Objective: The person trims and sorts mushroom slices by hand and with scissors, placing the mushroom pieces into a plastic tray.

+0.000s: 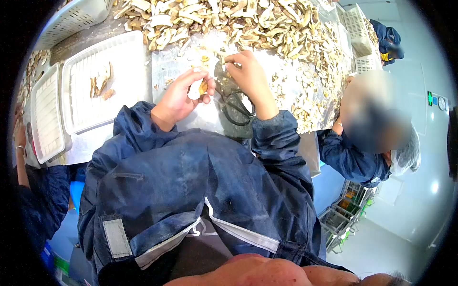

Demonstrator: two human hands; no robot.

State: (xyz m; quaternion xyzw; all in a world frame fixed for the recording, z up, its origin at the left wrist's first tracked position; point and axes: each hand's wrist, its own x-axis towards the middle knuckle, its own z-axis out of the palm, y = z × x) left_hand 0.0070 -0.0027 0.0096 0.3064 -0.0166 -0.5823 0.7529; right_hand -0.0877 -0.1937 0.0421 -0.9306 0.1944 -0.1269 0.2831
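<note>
I see the left hand [183, 93] gripping a mushroom slice [195, 89]. Right hand [246, 74]: fingers curled; pinch cannot be told. Scissors [227, 112] lie just below those fingers.

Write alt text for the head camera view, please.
The left hand holds a pale slice over a table; the right hand is beside it, near black scissors. Beyond lies a heap of slices, with two white trays on the left.
</note>
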